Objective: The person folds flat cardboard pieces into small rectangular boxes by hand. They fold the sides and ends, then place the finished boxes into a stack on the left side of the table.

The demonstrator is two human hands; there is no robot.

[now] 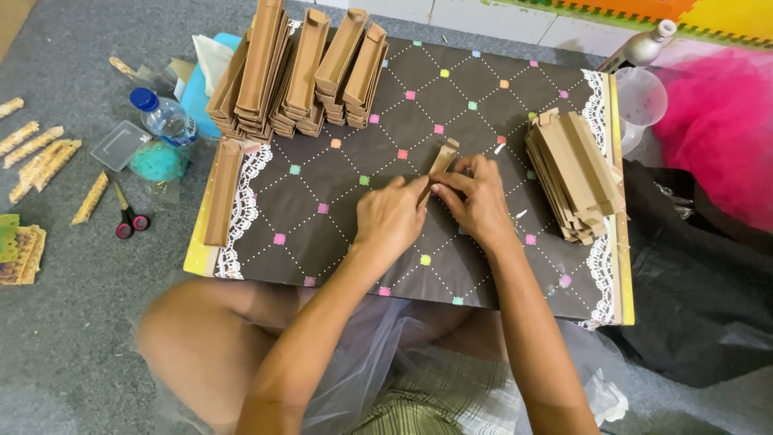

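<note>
Hands meet at the middle of a dark, dotted counter [322, 234], both pinching one brown card strip [442, 158]. The left hand [392, 216] is closed on its lower end; the right hand [478, 197] grips just beside it, fingers curled round the fold. The strip tilts up off the counter. It looks light, thin and stiff enough to crease, easily crushed, so best held by the edges near the fold. Folded pieces [299, 68] stand stacked behind; a flat stack [576, 173] lies right.

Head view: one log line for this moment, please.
left hand: grips brown card piece | right hand: grips same piece | flat stack: right side | folded stacks: far left
</note>
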